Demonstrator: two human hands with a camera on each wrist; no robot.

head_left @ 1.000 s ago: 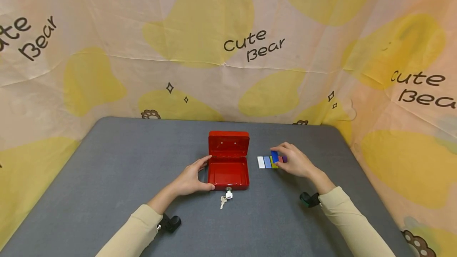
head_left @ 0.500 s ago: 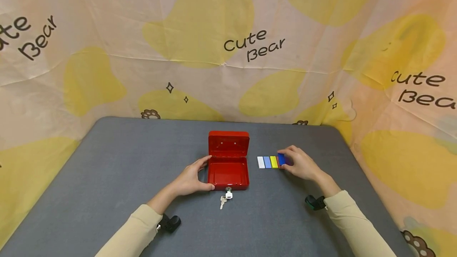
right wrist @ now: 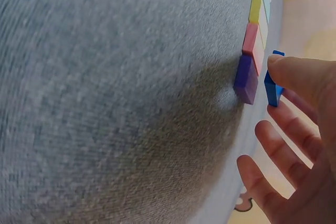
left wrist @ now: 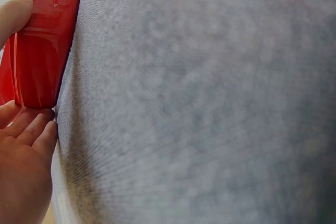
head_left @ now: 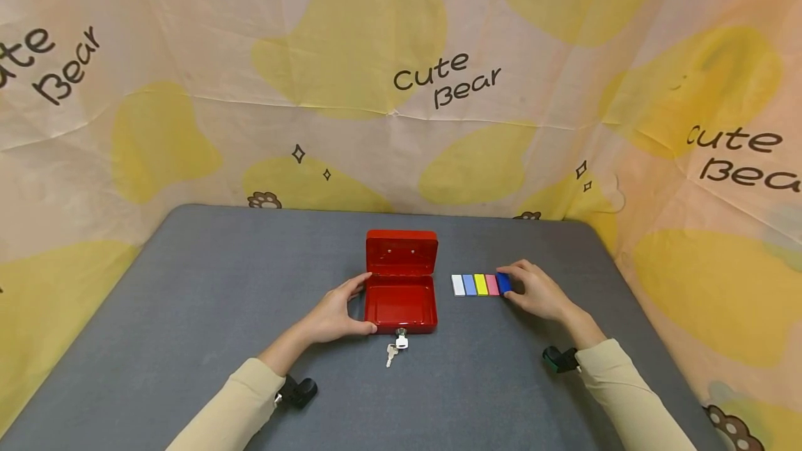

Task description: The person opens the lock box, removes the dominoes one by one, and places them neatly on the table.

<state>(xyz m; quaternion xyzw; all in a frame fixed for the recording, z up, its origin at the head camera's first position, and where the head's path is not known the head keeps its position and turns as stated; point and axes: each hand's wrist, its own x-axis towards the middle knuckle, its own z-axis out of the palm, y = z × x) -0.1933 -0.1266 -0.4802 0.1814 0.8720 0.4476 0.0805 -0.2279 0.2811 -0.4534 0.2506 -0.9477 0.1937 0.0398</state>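
A red cash box stands with its lid raised. My left hand holds it by the left side; the thumb lies on the front face and the fingertips touch the side wall. Between thumb and finger, my right hand pinches a small dark blue block, raised above a purple block that it hides in the head view. The purple block ends a row with a pink block, a yellow block, a light blue block and a white block.
A key sits in the lock at the box's front, and a second key hangs with it. The grey tabletop meets a patterned cloth backdrop at the back.
My right hand has carried the blue block rightward along the row, from over the yellow block past the pink one to over the purple one. The left hand and cash box have stayed put.
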